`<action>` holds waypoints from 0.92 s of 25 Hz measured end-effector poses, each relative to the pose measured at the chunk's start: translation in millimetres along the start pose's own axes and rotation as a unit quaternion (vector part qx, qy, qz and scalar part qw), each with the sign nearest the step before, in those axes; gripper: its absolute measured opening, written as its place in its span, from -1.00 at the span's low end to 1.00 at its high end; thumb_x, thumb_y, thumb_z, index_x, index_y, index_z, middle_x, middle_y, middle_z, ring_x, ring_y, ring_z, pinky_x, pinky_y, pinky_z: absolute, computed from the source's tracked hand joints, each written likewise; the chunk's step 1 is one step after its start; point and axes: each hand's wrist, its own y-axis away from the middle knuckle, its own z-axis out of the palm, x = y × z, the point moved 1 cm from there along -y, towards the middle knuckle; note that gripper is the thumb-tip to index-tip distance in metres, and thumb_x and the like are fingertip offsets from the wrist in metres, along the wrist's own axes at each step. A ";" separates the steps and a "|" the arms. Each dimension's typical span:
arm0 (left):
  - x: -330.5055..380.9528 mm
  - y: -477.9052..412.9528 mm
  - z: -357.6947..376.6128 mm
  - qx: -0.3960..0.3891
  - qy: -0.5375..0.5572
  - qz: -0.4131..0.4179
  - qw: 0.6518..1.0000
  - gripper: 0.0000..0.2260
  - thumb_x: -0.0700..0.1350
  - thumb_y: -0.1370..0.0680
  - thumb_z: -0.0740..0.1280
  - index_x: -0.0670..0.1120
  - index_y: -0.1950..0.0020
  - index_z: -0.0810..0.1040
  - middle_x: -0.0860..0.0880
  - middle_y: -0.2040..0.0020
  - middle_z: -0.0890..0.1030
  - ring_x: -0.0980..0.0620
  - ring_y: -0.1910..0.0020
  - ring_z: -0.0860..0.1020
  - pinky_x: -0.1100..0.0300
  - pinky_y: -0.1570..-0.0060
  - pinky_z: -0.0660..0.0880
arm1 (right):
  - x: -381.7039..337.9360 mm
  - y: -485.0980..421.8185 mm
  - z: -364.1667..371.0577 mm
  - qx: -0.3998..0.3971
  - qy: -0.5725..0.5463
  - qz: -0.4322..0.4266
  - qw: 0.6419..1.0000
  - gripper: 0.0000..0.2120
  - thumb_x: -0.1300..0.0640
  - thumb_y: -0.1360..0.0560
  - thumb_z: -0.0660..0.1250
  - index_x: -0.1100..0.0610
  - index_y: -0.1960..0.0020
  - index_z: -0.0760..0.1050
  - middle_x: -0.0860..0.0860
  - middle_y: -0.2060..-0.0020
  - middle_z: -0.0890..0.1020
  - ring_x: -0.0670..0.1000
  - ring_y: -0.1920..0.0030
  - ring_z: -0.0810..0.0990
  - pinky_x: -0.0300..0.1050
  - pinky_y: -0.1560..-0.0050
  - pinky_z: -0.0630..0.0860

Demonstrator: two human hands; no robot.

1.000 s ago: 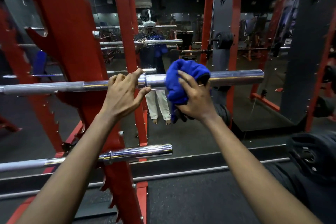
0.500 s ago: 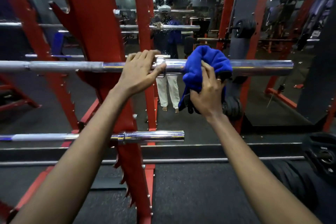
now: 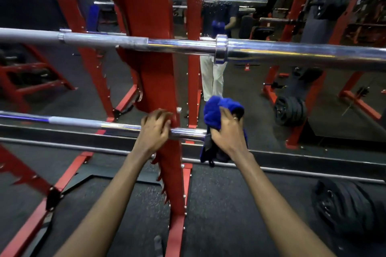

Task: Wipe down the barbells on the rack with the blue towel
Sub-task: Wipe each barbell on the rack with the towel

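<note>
Head: right hand [image 3: 228,132] round towel [image 3: 215,110] at barbell [image 3: 117,126]

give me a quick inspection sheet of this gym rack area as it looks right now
surface: dark speckled rubber floor
job's things: upper barbell and lower barbell lie across the red rack; blue towel bunched over the lower barbell's right end
clutter: black weight plates on the floor at right
grips: left hand curls round the lower barbell; right hand holds the blue towel at its end
cables: nothing seen
surroundings: mirror behind the rack, reflecting the person and more gym gear
</note>
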 end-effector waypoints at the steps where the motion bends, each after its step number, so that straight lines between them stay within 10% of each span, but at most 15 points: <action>1: -16.2 3.8 7.8 -0.026 -0.020 -0.030 0.999 -0.63 0.04 -0.62 0.09 -0.05 -0.29 0.56 -0.10 -0.28 0.54 -0.13 -0.36 0.45 -0.06 -0.37 0.23 | 1.9 3.2 14.9 -0.077 0.037 0.028 0.996 -0.55 0.03 -0.45 0.29 0.18 -0.29 0.44 0.14 -0.26 0.56 0.31 -0.24 0.54 0.24 -0.33 0.32; 8: -51.9 22.8 44.8 0.019 -0.094 -0.052 0.994 -0.63 0.03 -0.70 -0.02 -0.06 -0.18 0.55 -0.04 -0.14 0.59 -0.08 -0.23 0.52 -0.03 -0.36 0.25 | -0.1 -0.5 69.2 -0.028 0.158 0.074 0.984 -0.46 -0.35 -0.40 0.24 0.11 -0.03 0.56 0.02 0.05 0.63 0.23 0.02 0.63 0.22 -0.19 0.37; 18: -46.7 23.8 52.7 0.086 -0.064 -0.076 0.991 -0.64 -0.04 -0.68 0.02 -0.11 -0.19 0.59 -0.05 -0.17 0.61 -0.05 -0.27 0.50 -0.01 -0.38 0.25 | -34.6 -3.5 97.6 -0.053 0.075 -0.103 0.991 -0.47 -0.20 -0.35 0.35 0.08 -0.21 0.48 0.01 -0.07 0.62 0.23 0.01 0.62 0.13 -0.02 0.43; 23: -49.3 26.3 55.3 0.077 -0.034 -0.086 0.993 -0.62 -0.01 -0.69 0.03 -0.10 -0.26 0.58 -0.04 -0.24 0.60 -0.01 -0.37 0.46 -0.05 -0.47 0.21 | 22.0 15.6 70.9 0.013 0.022 0.027 0.999 -0.57 -0.16 -0.33 0.46 0.09 -0.04 0.48 0.00 -0.01 0.62 0.24 0.03 0.61 0.16 -0.10 0.40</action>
